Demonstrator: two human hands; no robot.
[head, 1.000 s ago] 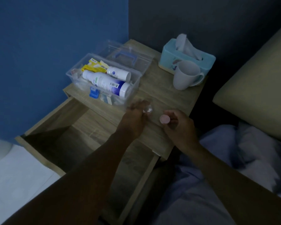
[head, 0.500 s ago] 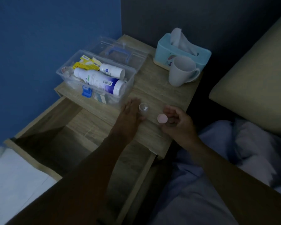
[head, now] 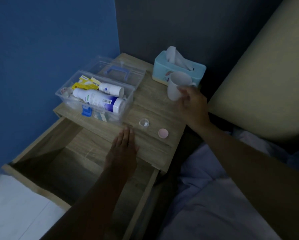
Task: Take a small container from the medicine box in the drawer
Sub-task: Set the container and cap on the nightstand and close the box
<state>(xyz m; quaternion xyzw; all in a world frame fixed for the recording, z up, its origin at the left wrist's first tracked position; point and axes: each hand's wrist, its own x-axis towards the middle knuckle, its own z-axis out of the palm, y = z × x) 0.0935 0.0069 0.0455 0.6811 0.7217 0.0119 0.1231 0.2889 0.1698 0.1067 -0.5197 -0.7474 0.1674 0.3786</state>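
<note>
A small clear container (head: 144, 123) stands open on the wooden nightstand top (head: 155, 104), with something white inside. Its pink lid (head: 163, 133) lies just to its right. The clear medicine box (head: 95, 97) sits on the nightstand's left part with its lid (head: 118, 71) folded back, holding white bottles and yellow packets. My left hand (head: 122, 148) lies flat, fingers together, on the front edge below the container, touching neither piece. My right hand (head: 192, 101) wraps around the white mug (head: 177, 85) at the back right.
The drawer (head: 46, 158) under the top is pulled out and dark inside. A teal tissue box (head: 178, 68) stands behind the mug. A beige headboard cushion (head: 266, 75) and pale bedding (head: 214, 196) lie to the right. Blue wall at left.
My left hand let go of the small container and drew back to the front edge. My right hand put down the pink lid and moved up to the mug.
</note>
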